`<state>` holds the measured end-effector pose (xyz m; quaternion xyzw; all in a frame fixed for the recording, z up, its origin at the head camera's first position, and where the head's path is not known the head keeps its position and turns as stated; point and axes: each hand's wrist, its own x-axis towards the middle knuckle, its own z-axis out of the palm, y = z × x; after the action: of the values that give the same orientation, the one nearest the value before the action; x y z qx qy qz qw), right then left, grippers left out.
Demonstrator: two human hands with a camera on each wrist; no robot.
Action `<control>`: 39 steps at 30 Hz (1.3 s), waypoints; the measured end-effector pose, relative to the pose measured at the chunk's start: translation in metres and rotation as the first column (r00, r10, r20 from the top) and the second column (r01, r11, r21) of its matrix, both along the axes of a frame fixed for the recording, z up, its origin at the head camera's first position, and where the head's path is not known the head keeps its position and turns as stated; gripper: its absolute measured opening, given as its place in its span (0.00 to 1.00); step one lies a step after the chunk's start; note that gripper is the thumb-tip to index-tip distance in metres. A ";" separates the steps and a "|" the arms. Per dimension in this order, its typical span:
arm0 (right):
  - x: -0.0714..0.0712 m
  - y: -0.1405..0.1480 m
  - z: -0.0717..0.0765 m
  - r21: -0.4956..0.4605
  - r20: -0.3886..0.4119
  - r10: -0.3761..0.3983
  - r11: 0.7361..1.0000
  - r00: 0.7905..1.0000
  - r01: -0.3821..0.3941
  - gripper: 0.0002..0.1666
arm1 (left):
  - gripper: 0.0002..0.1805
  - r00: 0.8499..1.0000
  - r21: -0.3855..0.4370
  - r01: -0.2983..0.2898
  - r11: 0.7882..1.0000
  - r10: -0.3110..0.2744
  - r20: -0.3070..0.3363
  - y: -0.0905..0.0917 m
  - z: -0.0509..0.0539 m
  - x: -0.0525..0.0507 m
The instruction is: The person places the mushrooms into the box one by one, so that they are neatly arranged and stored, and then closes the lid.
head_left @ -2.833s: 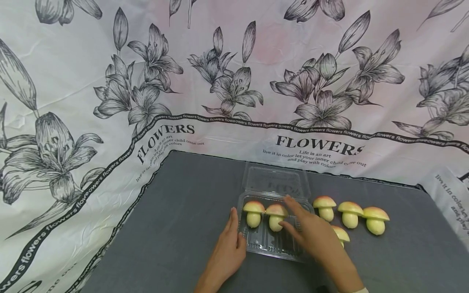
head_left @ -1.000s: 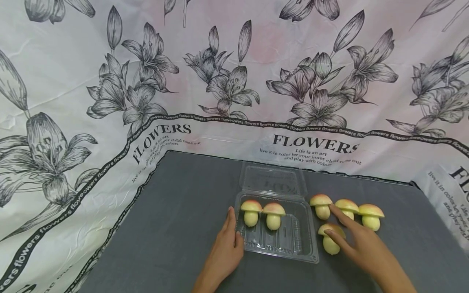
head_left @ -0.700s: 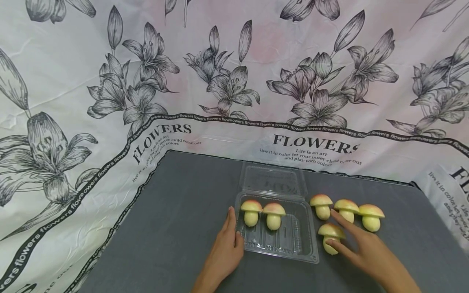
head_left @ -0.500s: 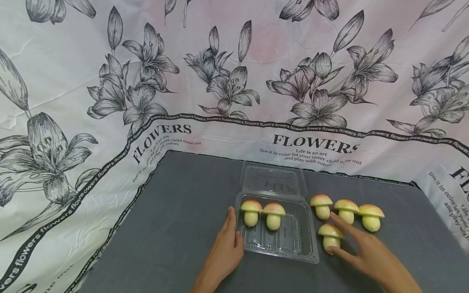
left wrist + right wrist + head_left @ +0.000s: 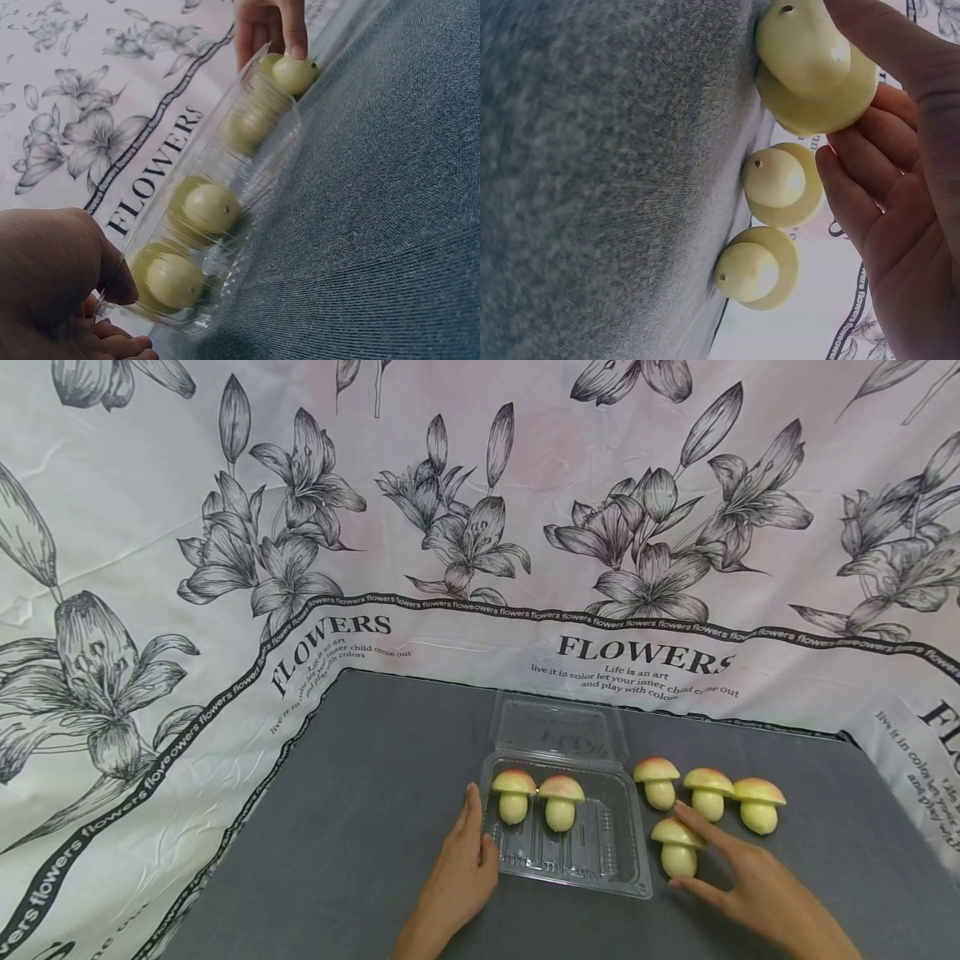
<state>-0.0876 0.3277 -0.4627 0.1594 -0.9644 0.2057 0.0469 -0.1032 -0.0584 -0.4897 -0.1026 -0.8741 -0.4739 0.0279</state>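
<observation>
In the head view, a hinged clear plastic container (image 5: 600,852) stands with its lid (image 5: 555,731) folded back. Inside, side by side, lie a left toy mushroom (image 5: 513,807) and a right toy mushroom (image 5: 560,812), both pale yellow with reddish caps. My left hand (image 5: 457,877) pinches the container's left rim, thumb on the near side in the left wrist view. My right hand (image 5: 750,877) holds the nearest loose toy mushroom (image 5: 678,858), thumb at the stem end and fingers at the cap. That mushroom (image 5: 810,52) looms large in the right wrist view.
Behind my right hand stand three more toy mushrooms: one near the container (image 5: 657,783), a middle one (image 5: 708,793) and a right one (image 5: 759,806). All rests on a dark grey cloth (image 5: 375,793). A flower-printed curtain (image 5: 480,552) borders the back and left.
My right hand has left the container's right mushroom and moved right to the nearest loose one. Its thumb has slid from the cap down to the stem end. My left hand stays put.
</observation>
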 end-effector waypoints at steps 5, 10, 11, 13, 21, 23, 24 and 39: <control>0.000 0.001 -0.001 0.008 0.008 -0.009 1.000 1.000 0.009 0.56 | 0.41 1.000 0.001 0.006 1.000 -0.006 0.008 -0.001 0.001 0.001; 0.001 0.001 -0.002 0.003 -0.001 -0.010 1.000 1.000 0.010 0.56 | 0.41 1.000 -0.001 0.002 1.000 -0.002 0.012 -0.001 0.001 0.002; 0.001 0.001 -0.002 0.005 -0.009 -0.008 1.000 1.000 0.008 0.56 | 0.41 1.000 -0.003 -0.002 1.000 0.002 0.009 -0.001 0.000 0.002; 0.001 0.002 -0.003 0.009 -0.024 -0.004 1.000 1.000 0.005 0.56 | 0.41 1.000 -0.004 -0.004 1.000 0.004 0.006 -0.001 0.000 0.002; -0.001 0.001 -0.005 0.049 -0.014 -0.015 0.999 1.000 0.016 0.55 | 0.41 1.000 0.006 -0.008 1.000 0.008 0.010 -0.001 0.000 0.002; -0.001 0.001 -0.005 0.047 -0.024 -0.015 0.999 1.000 0.016 0.55 | 0.41 1.000 0.000 -0.010 1.000 0.010 0.008 -0.001 0.000 0.002; -0.001 0.000 -0.005 0.045 -0.026 -0.018 0.999 1.000 0.019 0.54 | 0.41 1.000 -0.003 -0.011 1.000 0.012 0.008 -0.001 0.000 0.002; -0.001 0.001 -0.010 0.044 -0.101 -0.004 0.999 0.995 0.008 0.54 | 0.40 0.999 -0.010 -0.008 1.000 0.008 0.041 0.000 -0.002 -0.001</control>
<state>-0.0889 0.3285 -0.4723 0.1675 -0.9656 0.1759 0.0927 -0.1040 -0.0587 -0.4913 -0.0897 -0.8773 -0.4713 0.0114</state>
